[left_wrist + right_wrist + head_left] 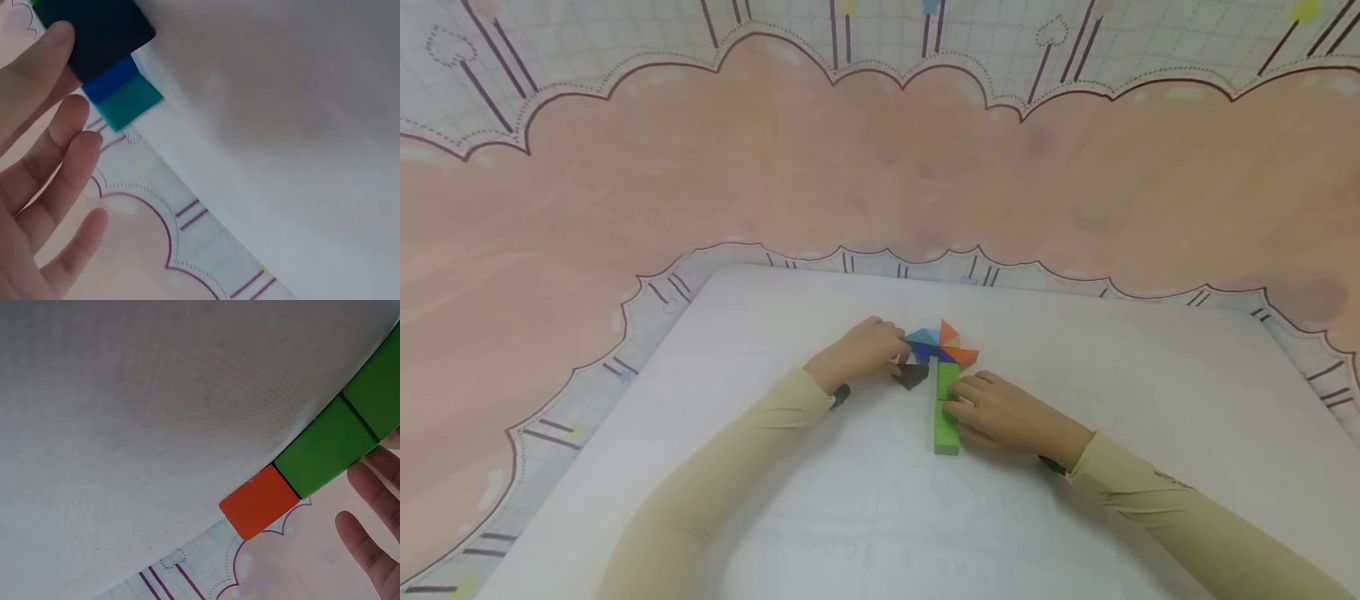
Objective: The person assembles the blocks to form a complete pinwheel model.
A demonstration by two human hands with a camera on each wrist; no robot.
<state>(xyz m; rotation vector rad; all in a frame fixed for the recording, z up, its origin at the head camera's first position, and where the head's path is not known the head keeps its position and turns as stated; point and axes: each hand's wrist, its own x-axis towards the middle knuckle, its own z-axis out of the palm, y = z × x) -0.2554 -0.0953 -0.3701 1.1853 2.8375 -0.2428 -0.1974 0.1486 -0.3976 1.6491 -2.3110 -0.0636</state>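
My left hand (865,354) pinches a dark block (109,37). Its thumb lies across the block's face, while the other fingers spread below in the left wrist view. Blue and teal triangular blocks (922,337) sit just beyond those fingertips, joined with orange triangles (958,356) in a pinwheel-like ring. From that ring, two green blocks (947,425) run end to end toward me as a straight stem. My right hand (1000,412) rests its fingertips along the stem's right side. Low in the right wrist view, an orange block (260,502) adjoins the green end.
A white table (760,517) lies under the blocks and both forearms. Behind it and on the left hangs a pink and pale-blue printed backdrop (850,167) with scalloped edges. Beige sleeves (722,467) cover both arms.
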